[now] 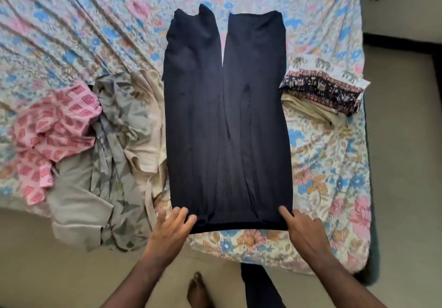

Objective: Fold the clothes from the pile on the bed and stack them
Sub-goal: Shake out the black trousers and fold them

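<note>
Lying flat on the bed, a pair of dark navy fabric trousers (227,121) stretches straight away from both hands, waistband nearest them and the two legs side by side, parted by a narrow gap that widens toward the far hems. The cloth is smooth, with a few long lengthwise creases and a darker band along the near edge.

The left hand (171,230) has its fingers spread and fairly straight, fingertips touching the near left corner of the waistband. The right hand (302,227) is at the near right corner, index finger pointing along the trousers' edge; whether its other fingers pinch the fabric I cannot tell.

Beyond and to the left of the left hand sits a rumpled pile of clothes (100,154): a pink garment with red squares, a grey patterned one and beige cloth, part spilling over the bed's edge. Beyond and to the right of the right hand lies a small stack of folded clothes (320,94), a dark printed piece on top of cream fabric.

A floral bedsheet in pink, blue and cream (95,20) covers the bed, wrinkled to the left. Beige floor (406,164) shows to the right and below, with a bare foot (198,291) between the forearms.
</note>
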Demonstrator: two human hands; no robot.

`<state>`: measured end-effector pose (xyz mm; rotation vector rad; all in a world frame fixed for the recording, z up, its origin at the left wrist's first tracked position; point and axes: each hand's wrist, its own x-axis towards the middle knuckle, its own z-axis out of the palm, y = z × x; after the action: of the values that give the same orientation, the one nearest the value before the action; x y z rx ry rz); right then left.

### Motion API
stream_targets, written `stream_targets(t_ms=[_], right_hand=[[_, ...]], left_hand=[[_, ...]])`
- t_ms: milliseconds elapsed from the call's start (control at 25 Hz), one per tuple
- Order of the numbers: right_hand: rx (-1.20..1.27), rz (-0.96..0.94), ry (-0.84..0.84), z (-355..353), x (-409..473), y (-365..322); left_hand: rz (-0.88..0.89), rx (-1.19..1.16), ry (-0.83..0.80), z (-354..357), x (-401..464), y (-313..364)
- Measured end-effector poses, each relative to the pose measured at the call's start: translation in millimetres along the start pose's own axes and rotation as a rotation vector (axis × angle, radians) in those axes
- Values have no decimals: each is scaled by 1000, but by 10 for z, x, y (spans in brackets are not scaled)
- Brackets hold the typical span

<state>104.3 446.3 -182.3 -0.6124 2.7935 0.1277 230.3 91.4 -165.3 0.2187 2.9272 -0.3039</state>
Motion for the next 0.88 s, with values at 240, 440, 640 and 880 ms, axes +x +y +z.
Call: stream_targets(t_ms=[240,440,640,880], right_hand=[[188,72,9,314,-779,10],[312,53,-40,561,-916,-40],[424,12,-135,802,-766,152],[581,0,-176,961,-802,199]], left_hand=[[-17,-33,-90,190,-626,472],[-122,-129,-38,444,-932,773],[-130,-72,-38,640,-722,969],[-146,-117,-255,967,-667,1044]])
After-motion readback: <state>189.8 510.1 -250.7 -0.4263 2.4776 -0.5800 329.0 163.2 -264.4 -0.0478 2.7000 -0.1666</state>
